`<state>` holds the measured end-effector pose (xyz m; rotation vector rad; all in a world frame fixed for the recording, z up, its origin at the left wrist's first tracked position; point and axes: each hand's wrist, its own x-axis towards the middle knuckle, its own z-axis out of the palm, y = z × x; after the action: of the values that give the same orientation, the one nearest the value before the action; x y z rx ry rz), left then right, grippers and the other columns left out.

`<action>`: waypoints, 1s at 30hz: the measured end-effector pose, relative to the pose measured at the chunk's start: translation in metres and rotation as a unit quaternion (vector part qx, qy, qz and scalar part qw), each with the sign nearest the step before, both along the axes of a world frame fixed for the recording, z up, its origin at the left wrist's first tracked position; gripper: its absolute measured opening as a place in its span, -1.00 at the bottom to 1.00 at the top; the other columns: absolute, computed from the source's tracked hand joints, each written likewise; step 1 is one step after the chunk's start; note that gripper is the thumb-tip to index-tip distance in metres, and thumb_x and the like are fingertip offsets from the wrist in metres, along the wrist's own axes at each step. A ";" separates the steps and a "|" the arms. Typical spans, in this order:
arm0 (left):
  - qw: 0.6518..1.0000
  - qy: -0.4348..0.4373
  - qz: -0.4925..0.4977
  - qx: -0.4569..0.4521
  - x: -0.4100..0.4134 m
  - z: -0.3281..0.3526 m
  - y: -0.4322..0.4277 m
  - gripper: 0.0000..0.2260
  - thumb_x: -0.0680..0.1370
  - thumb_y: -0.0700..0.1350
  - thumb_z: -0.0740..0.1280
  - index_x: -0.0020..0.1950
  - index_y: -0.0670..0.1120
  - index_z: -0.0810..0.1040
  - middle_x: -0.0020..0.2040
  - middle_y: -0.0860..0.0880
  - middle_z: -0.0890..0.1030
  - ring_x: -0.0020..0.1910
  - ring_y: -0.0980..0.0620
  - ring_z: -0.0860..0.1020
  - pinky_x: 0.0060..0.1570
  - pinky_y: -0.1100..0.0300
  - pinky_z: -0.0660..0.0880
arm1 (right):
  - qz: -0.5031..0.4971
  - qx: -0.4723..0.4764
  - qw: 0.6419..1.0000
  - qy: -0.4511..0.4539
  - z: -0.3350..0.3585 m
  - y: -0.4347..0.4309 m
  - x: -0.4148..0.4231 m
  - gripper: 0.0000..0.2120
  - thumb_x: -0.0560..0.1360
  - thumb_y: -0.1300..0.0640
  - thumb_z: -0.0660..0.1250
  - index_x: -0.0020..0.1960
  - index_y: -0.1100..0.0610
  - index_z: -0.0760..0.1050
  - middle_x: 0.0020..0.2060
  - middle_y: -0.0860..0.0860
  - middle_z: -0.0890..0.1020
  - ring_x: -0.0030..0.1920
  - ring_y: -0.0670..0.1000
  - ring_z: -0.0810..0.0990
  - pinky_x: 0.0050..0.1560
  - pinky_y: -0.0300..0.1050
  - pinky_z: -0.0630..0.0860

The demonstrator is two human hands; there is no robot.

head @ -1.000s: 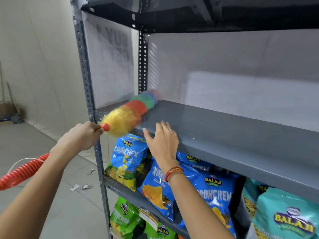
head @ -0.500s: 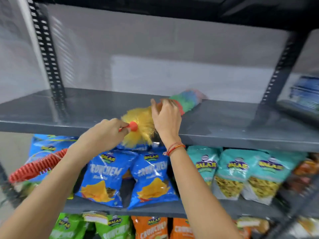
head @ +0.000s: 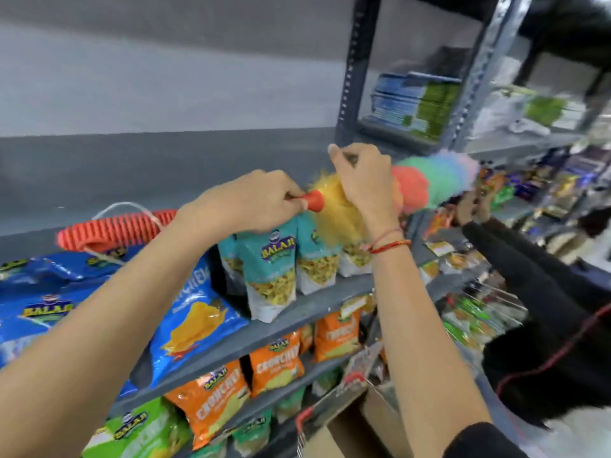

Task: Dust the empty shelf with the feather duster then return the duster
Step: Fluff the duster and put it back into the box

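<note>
Left arm: bare forearm reaching up and forward from the lower left.
Left hand [head: 251, 201]: fingers curled tight around the orange ridged plastic handle [head: 115, 228], gripping just behind its flared collar.
Right arm: raised steeply from the lower right, red thread bracelet [head: 388, 244] at the wrist.
Right hand [head: 362, 180]: in front of the fluff, back toward the camera, fingers bent; whether they pinch anything cannot be told.
Rainbow-coloured fluffy feather duster [head: 433, 183]: lying along the front edge of the bare grey metal shelf [head: 132, 166], tip pointing right.
Below: teal snack bags [head: 274, 262] on the next shelf down.
</note>
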<state>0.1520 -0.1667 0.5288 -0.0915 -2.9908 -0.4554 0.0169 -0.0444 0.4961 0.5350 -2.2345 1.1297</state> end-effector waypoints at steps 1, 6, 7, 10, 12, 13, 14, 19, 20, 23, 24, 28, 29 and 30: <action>0.999 -0.014 -0.028 -0.007 -0.006 0.000 0.011 -0.71 0.61 0.01 0.17 0.26 0.08 0.58 0.11 -0.14 0.66 0.12 -0.17 0.57 0.13 0.09 0.49 | -0.002 -0.003 1.000 -0.018 -0.002 0.016 -0.001 -0.65 0.51 -0.11 0.27 -0.03 0.16 0.64 -0.13 0.12 0.69 0.06 0.17 0.58 0.03 -0.08 0.44; 0.978 -0.131 -0.142 -0.083 -0.024 -0.031 0.067 -0.68 0.61 0.08 0.16 0.26 0.05 0.59 -0.20 -0.03 0.62 -0.12 -0.08 0.55 -0.04 0.17 0.41 | -0.022 0.040 0.991 -0.124 -0.030 0.071 0.017 -0.68 0.49 -0.06 0.31 -0.19 0.19 0.63 -0.41 0.05 0.57 -0.18 0.10 0.57 -0.15 -0.10 0.41; 0.969 -0.158 -0.162 -0.098 -0.029 -0.045 0.077 -0.66 0.60 0.07 0.17 0.26 -0.01 0.59 -0.05 -0.08 0.66 -0.03 -0.11 0.55 0.03 0.12 0.46 | -0.025 0.048 0.988 -0.144 -0.043 0.081 0.022 -0.68 0.48 -0.06 0.32 -0.16 0.20 0.63 -0.32 0.11 0.63 -0.12 0.12 0.60 -0.09 -0.08 0.46; 0.942 -0.231 -0.183 -0.161 -0.042 -0.095 0.107 -0.65 0.61 0.02 0.17 0.23 -0.13 0.58 0.13 -0.14 0.62 0.05 -0.11 0.57 0.00 0.11 0.46 | -0.026 0.065 0.974 -0.217 -0.090 0.111 0.036 -0.64 0.50 -0.01 0.32 -0.16 0.31 0.61 -0.24 0.28 0.66 -0.17 0.20 0.61 -0.06 0.11 0.53; 0.919 -0.271 -0.195 -0.211 -0.046 -0.125 0.122 -0.70 0.62 -0.07 0.15 0.19 -0.19 0.57 -0.04 -0.17 0.60 0.01 -0.16 0.58 -0.16 0.11 0.39 | -0.031 0.083 0.960 -0.264 -0.123 0.129 0.048 -0.62 0.52 0.02 0.30 -0.29 0.31 0.55 -0.45 0.24 0.56 -0.40 0.16 0.52 -0.32 0.04 0.47; 0.911 -0.286 -0.196 -0.225 -0.049 -0.140 0.128 -0.72 0.62 -0.09 0.15 0.17 -0.20 0.56 -0.12 -0.16 0.57 -0.04 -0.17 0.59 -0.20 0.09 0.39 | -0.044 0.089 0.953 -0.285 -0.142 0.137 0.052 -0.59 0.53 0.02 0.30 -0.41 0.24 0.45 -0.56 0.13 0.44 -0.49 0.08 0.42 -0.44 -0.05 0.35; 0.906 -0.297 -0.190 -0.236 -0.049 -0.152 0.131 -0.73 0.62 -0.11 0.16 0.19 -0.21 0.54 -0.12 -0.16 0.56 -0.06 -0.18 0.59 -0.20 0.06 0.43 | -0.056 0.094 0.946 -0.304 -0.158 0.142 0.056 -0.56 0.52 0.02 0.29 -0.48 0.12 0.33 -0.58 0.04 0.33 -0.51 0.02 0.33 -0.47 -0.11 0.23; 0.882 -0.317 -0.192 -0.289 -0.059 -0.222 0.150 -0.69 0.59 -0.20 0.16 0.29 -0.23 0.49 0.28 -0.19 0.53 0.23 -0.17 0.53 0.13 0.02 0.48 | -0.104 0.130 0.872 -0.460 -0.251 0.162 0.066 -0.62 0.48 -0.02 0.30 -0.42 0.10 0.27 -0.34 0.21 0.49 -0.22 0.18 0.53 -0.26 -0.15 0.27; 0.882 -0.313 -0.193 -0.296 -0.060 -0.236 0.151 -0.69 0.59 -0.19 0.16 0.30 -0.22 0.49 0.29 -0.18 0.54 0.24 -0.16 0.52 0.14 0.04 0.48 | -0.108 0.129 0.859 -0.484 -0.263 0.162 0.070 -0.66 0.48 -0.02 0.30 -0.35 0.16 0.38 -0.25 0.26 0.56 -0.16 0.19 0.56 -0.24 -0.14 0.28; 0.877 -0.319 -0.194 -0.303 -0.069 -0.288 0.156 -0.69 0.58 -0.18 0.19 0.30 -0.18 0.51 0.30 -0.15 0.54 0.27 -0.13 0.51 0.18 0.07 0.46 | -0.096 0.113 0.840 -0.522 -0.302 0.163 0.075 -0.72 0.48 0.06 0.34 -0.17 0.31 0.56 -0.22 0.25 0.62 -0.12 0.20 0.59 -0.24 -0.06 0.35; 0.875 -0.327 -0.191 -0.301 -0.072 -0.306 0.156 -0.69 0.57 -0.18 0.20 0.29 -0.16 0.51 0.30 -0.14 0.54 0.28 -0.12 0.51 0.18 0.07 0.46 | -0.089 0.111 0.835 -0.532 -0.314 0.162 0.074 -0.76 0.48 0.08 0.34 -0.17 0.28 0.56 -0.21 0.24 0.61 -0.11 0.19 0.59 -0.22 -0.05 0.38; 0.875 -0.348 -0.175 -0.287 -0.079 -0.367 0.154 -0.68 0.57 -0.20 0.20 0.32 -0.14 0.49 0.31 -0.12 0.53 0.30 -0.10 0.50 0.18 0.08 0.47 | -0.087 0.131 0.800 -0.579 -0.358 0.155 0.063 -0.75 0.51 0.09 0.28 -0.02 0.29 0.56 -0.01 0.24 0.64 0.02 0.19 0.59 -0.19 -0.14 0.34; 0.876 -0.351 -0.172 -0.283 -0.080 -0.377 0.151 -0.68 0.59 -0.21 0.18 0.34 -0.14 0.46 0.32 -0.12 0.52 0.30 -0.11 0.50 0.18 0.07 0.47 | -0.086 0.141 0.793 -0.586 -0.367 0.152 0.061 -0.73 0.51 0.10 0.27 0.02 0.31 0.55 0.03 0.24 0.63 0.06 0.20 0.58 -0.15 -0.11 0.37; 0.876 -0.357 -0.171 -0.274 -0.081 -0.390 0.149 -0.67 0.60 -0.21 0.15 0.37 -0.15 0.43 0.33 -0.13 0.51 0.30 -0.12 0.50 0.19 0.06 0.46 | -0.083 0.150 0.782 -0.599 -0.380 0.149 0.058 -0.72 0.51 0.11 0.26 0.05 0.31 0.54 0.07 0.25 0.62 0.09 0.22 0.57 -0.09 -0.08 0.42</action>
<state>0.0712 -0.0179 0.1387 -0.6370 -3.7426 0.4814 0.0746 0.1048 0.1162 -0.4727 -3.4746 1.1542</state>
